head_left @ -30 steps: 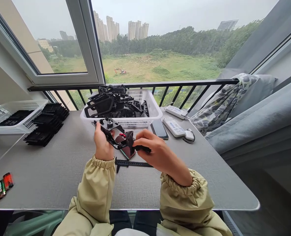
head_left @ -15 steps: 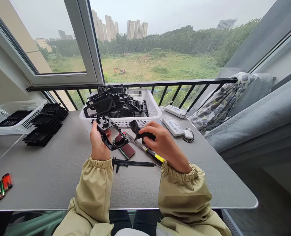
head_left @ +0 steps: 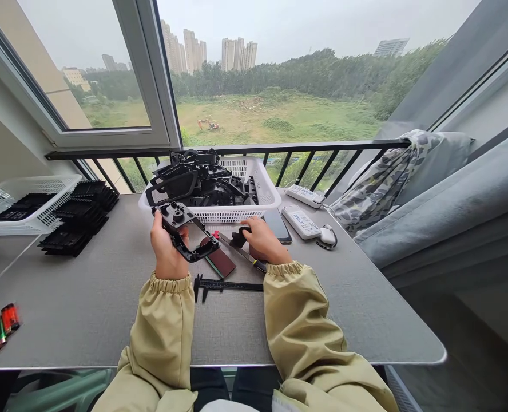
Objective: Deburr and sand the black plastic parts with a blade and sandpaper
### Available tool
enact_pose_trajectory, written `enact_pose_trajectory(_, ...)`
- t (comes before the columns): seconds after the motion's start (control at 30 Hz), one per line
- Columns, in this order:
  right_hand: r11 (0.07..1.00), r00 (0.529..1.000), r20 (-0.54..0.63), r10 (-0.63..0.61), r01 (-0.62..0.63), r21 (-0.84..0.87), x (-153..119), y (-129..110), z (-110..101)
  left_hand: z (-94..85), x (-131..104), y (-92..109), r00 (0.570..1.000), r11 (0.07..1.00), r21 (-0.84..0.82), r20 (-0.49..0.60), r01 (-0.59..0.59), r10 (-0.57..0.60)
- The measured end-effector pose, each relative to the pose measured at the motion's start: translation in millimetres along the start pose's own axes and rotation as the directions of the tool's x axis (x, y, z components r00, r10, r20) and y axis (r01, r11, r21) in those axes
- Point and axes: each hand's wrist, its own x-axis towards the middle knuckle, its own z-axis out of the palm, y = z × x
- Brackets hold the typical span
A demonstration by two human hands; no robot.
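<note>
My left hand (head_left: 168,249) grips a black plastic frame (head_left: 181,216) by its left end, held above the grey table (head_left: 228,332). My right hand (head_left: 265,243) is closed on a small black part (head_left: 238,237), low over a file-like tool (head_left: 247,256). Much of that part is hidden by my fingers. Beneath the frame's right end lies a dark red pad (head_left: 222,263). A black caliper (head_left: 228,285) rests nearer to me, its right end close to my right sleeve.
Behind the hands, a white basket (head_left: 219,216) holds black plastic parts. More black parts (head_left: 76,217) are stacked beside another white basket (head_left: 63,197) at left. Batteries (head_left: 4,326) lie front left. White devices (head_left: 301,222) and a dark flat object (head_left: 277,226) are at right.
My right hand has moved left and down toward the table with the small black part, uncovering the dark flat object. My left hand and the frame have shifted slightly left.
</note>
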Motion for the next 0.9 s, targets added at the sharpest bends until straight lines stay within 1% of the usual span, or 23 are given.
enact_pose_trajectory(0.07,1.0,1.0,0.017,0.013,-0.013,-0.018,-0.5,2.3,-2.4,0.0,0.6,-0.1,1.0,1.0,0.006,-0.004,0.0,0.0)
enact_pose_trajectory(0.1,1.0,0.999,0.043,0.008,-0.007,-0.022,-0.8,1.9,-3.1,0.0,0.8,-0.4,1.0,1.0,0.008,-0.005,0.001,-0.001)
enact_pose_trajectory(0.2,0.999,0.986,0.165,-0.025,0.03,-0.029,-2.5,-5.6,-1.6,0.2,0.4,-0.9,1.0,1.0,0.005,-0.004,-0.003,0.003)
enact_pose_trajectory(0.3,0.997,0.957,0.283,-0.058,0.071,-0.039,-6.7,-21.7,5.6,0.2,-0.6,-0.8,1.0,1.0,-0.002,-0.002,-0.012,0.012)
enact_pose_trajectory(0.4,0.991,0.922,0.376,-0.093,0.121,-0.052,-13.4,-42.6,16.3,0.2,-1.0,-0.6,1.0,1.0,0.009,-0.002,-0.011,0.011)
enact_pose_trajectory(0.47,0.987,0.913,0.395,-0.098,0.14,-0.079,-17.1,-53.4,22.9,0.4,-0.7,-0.2,1.0,1.0,0.018,-0.006,-0.01,0.01)
enact_pose_trajectory(0.53,0.983,0.919,0.387,-0.07,0.129,-0.128,-18.0,-56.9,27.0,0.6,-0.4,0.2,1.0,1.0,0.017,-0.016,-0.01,0.01)
enact_pose_trajectory(0.6,0.978,0.929,0.369,-0.018,0.093,-0.188,-15.9,-52.0,27.8,0.7,-0.2,0.4,1.0,1.0,0.009,-0.015,-0.011,0.011)
enact_pose_trajectory(0.67,0.969,0.935,0.351,0.039,0.051,-0.244,-11.9,-42.3,25.6,0.4,-0.1,0.3,1.0,1.0,0.003,-0.002,-0.011,0.011)
enact_pose_trajectory(0.73,0.961,0.934,0.351,0.066,0.036,-0.276,-8.3,-34.0,22.3,-0.4,0.3,-0.1,1.0,1.0,0.003,0.007,-0.007,0.007)
enact_pose_trajectory(0.8,0.96,0.924,0.382,0.034,0.076,-0.268,-7.3,-32.8,20.3,-1.4,1.0,-0.7,1.0,1.0,0.003,0.001,-0.002,0.002)
enact_pose_trajectory(0.9,0.957,0.879,0.469,-0.082,0.201,-0.208,-13.1,-46.4,24.4,-3.2,2.7,-1.0,1.0,1.0,0.001,0.002,-0.006,0.006)
